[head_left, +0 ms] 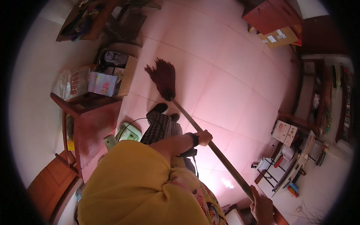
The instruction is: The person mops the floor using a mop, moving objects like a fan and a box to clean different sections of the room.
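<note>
A long wooden-handled broom (195,124) slants across the view, its dark red-brown bristle head (163,77) on the pink-lit tiled floor (221,82), ahead of my feet. My left hand (203,138), with a black band at the wrist, is wrapped round the middle of the handle. Farther down to the right, my right hand (262,208) grips the handle near its top end. The yellow sleeve (123,183) of my left arm fills the lower left. Dark shoes (159,108) and checked trousers show below the bristles.
A red wooden cabinet (95,127) stands left, beside a box of goods (127,77) and a pale green plastic item (130,131). Far left is a wooden table (84,20). To the right are a cluttered rack (285,161), shelves (305,93) and a cardboard box (279,37).
</note>
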A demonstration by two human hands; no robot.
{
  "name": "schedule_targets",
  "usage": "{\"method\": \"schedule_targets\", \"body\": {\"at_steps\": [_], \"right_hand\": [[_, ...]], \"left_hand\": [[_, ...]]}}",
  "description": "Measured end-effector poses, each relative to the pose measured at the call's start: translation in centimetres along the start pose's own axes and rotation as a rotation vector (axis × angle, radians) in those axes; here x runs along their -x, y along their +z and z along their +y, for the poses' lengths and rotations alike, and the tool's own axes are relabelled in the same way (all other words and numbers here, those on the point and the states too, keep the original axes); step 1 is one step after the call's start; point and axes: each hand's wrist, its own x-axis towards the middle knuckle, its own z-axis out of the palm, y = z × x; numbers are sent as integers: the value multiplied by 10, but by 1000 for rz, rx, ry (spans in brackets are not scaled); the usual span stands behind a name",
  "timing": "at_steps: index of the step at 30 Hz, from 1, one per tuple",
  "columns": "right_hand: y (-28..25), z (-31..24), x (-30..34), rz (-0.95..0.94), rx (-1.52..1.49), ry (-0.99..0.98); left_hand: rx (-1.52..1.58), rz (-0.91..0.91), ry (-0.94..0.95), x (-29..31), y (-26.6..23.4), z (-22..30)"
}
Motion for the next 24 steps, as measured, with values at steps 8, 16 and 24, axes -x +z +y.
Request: {"method": "schedule_targets", "body": {"at_steps": [8,16,24], "right_hand": [[-27,-43,111,-27,-29,395],[-14,-50,235,155,191,933],[73,-129,68,-77,-638,467]], "left_hand": [[98,-356,304,3,16,119],[40,-169,641,43,-18,219],[-129,53,325,46,24,9]]}}
